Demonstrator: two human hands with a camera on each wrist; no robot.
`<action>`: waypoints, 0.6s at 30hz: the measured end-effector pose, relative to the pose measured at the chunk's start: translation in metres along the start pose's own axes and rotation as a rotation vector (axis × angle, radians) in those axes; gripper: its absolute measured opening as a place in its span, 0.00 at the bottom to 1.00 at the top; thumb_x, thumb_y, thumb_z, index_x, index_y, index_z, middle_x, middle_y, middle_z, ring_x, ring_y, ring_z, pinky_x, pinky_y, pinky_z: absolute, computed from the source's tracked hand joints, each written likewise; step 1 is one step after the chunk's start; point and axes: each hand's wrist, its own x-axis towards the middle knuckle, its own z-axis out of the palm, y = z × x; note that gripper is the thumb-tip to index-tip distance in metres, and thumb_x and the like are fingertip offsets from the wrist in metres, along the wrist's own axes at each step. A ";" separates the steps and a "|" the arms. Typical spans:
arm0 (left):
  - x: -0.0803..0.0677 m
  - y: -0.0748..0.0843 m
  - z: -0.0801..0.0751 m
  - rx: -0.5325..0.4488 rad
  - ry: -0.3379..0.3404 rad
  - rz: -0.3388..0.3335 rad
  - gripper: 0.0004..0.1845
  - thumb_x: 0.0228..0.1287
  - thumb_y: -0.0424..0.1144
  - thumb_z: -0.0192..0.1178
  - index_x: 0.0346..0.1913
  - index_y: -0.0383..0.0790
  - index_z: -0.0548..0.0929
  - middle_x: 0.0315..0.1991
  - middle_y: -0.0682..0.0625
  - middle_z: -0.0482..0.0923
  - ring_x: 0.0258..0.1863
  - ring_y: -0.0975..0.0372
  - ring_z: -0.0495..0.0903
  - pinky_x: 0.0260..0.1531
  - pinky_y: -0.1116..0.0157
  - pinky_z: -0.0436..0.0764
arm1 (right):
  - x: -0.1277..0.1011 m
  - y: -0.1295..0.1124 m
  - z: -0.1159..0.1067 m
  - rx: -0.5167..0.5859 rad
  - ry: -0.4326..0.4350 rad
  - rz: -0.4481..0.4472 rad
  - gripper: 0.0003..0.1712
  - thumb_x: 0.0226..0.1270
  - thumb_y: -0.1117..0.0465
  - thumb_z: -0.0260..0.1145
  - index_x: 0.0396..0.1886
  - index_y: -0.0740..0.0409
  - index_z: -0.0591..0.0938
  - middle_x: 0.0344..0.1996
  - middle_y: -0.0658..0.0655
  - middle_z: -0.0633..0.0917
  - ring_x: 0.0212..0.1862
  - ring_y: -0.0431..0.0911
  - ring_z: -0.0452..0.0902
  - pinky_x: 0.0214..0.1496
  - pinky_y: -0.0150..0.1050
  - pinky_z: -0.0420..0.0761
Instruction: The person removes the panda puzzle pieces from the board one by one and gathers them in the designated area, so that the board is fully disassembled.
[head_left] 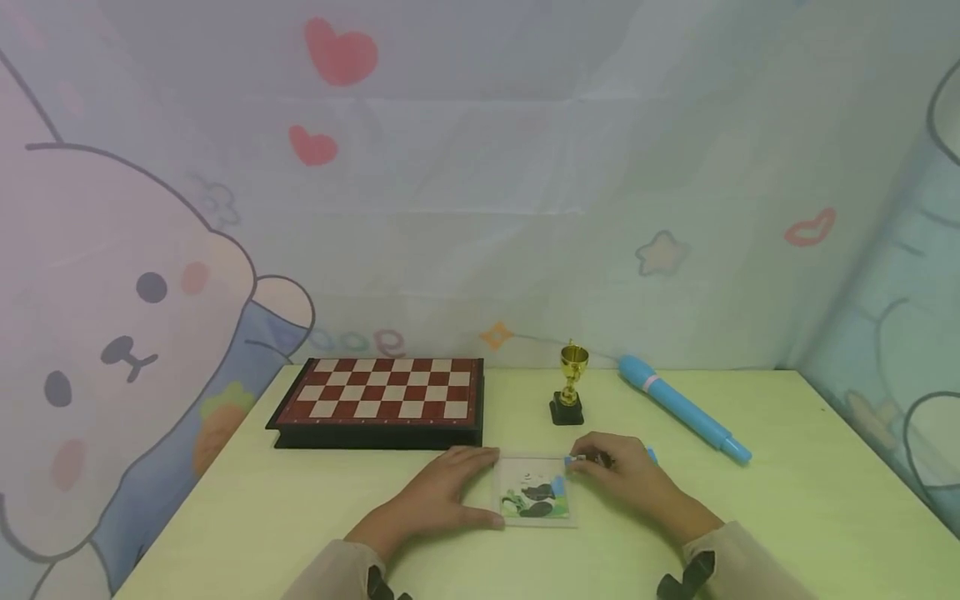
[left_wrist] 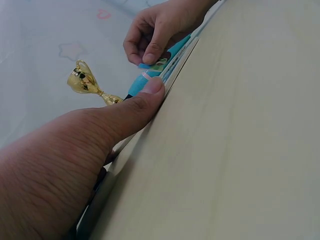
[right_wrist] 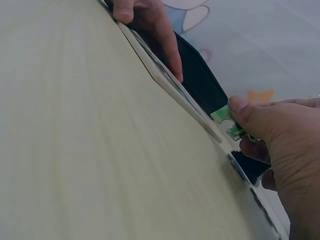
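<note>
A small jigsaw puzzle tray (head_left: 534,493) with a panda picture lies flat on the pale green table (head_left: 787,500). My left hand (head_left: 457,492) rests against the tray's left side, thumb (left_wrist: 142,100) straight along its near edge. My right hand (head_left: 600,468) is at the tray's far right corner and pinches a small blue-green puzzle piece (head_left: 574,458) between thumb and forefinger. In the right wrist view the puzzle piece (right_wrist: 226,120) hangs just above the tray edge (right_wrist: 175,90). The left wrist view shows the same puzzle piece (left_wrist: 151,64) under the right hand's fingertips (left_wrist: 150,56).
A red-and-cream chessboard box (head_left: 381,400) stands at the back left. A small gold trophy (head_left: 570,385) and a blue pen-shaped case (head_left: 682,407) sit behind the tray. Printed cloth walls close in the back and both sides.
</note>
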 end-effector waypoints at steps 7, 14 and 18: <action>0.000 0.000 0.000 0.013 -0.001 0.009 0.51 0.47 0.75 0.60 0.73 0.55 0.62 0.73 0.58 0.62 0.72 0.58 0.62 0.70 0.47 0.64 | -0.012 0.008 -0.014 -0.002 0.015 0.002 0.07 0.58 0.55 0.72 0.36 0.41 0.83 0.27 0.34 0.82 0.27 0.29 0.71 0.27 0.25 0.76; 0.001 -0.002 0.000 0.009 0.003 0.009 0.52 0.46 0.76 0.59 0.73 0.56 0.62 0.73 0.57 0.63 0.72 0.57 0.62 0.70 0.47 0.64 | -0.015 0.011 -0.017 0.004 -0.034 -0.003 0.07 0.58 0.55 0.72 0.36 0.41 0.83 0.29 0.35 0.83 0.29 0.28 0.74 0.30 0.26 0.78; 0.000 -0.003 0.003 0.000 0.003 -0.003 0.52 0.45 0.76 0.60 0.73 0.57 0.62 0.72 0.58 0.63 0.72 0.58 0.62 0.70 0.47 0.64 | -0.017 0.013 -0.015 0.002 -0.058 -0.029 0.08 0.58 0.55 0.72 0.36 0.42 0.82 0.29 0.35 0.81 0.29 0.28 0.72 0.29 0.26 0.77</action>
